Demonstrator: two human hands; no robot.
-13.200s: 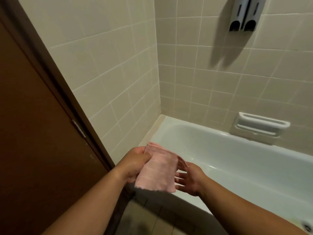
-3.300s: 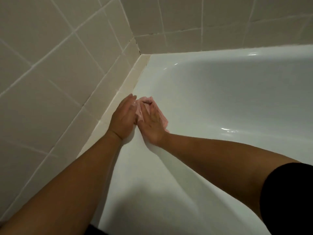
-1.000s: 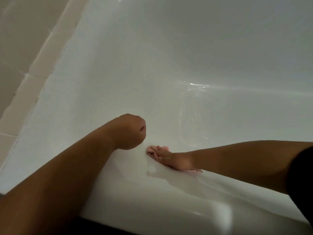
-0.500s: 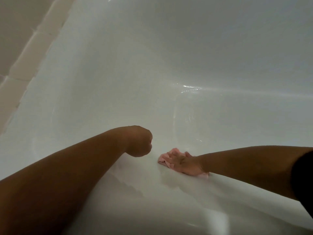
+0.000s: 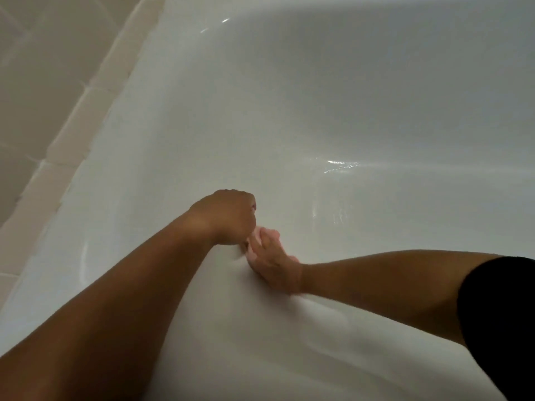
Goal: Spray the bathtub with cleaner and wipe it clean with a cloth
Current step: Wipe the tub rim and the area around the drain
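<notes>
The white bathtub [image 5: 318,96] fills the view, and I look down into it from its near side. My right hand [image 5: 272,264] lies flat with straight fingers on a pink cloth [image 5: 273,234], pressing it against the tub's near inner wall. Only small pink edges of the cloth show past the fingertips. My left hand [image 5: 231,218] is curled into a fist just left of and above the right hand, almost touching it, with nothing visible in it. No spray bottle is in view.
Beige wall tiles [image 5: 37,82] and a pale tiled ledge [image 5: 86,111] run along the tub's left end. A wet glint [image 5: 338,166] shows on the tub floor. A black sleeve [image 5: 503,314] covers my right upper arm.
The right hand has slid the cloth left and up along the tub wall, closing on the left fist. The view has pulled back, and the tiled ledge shows again at the left.
</notes>
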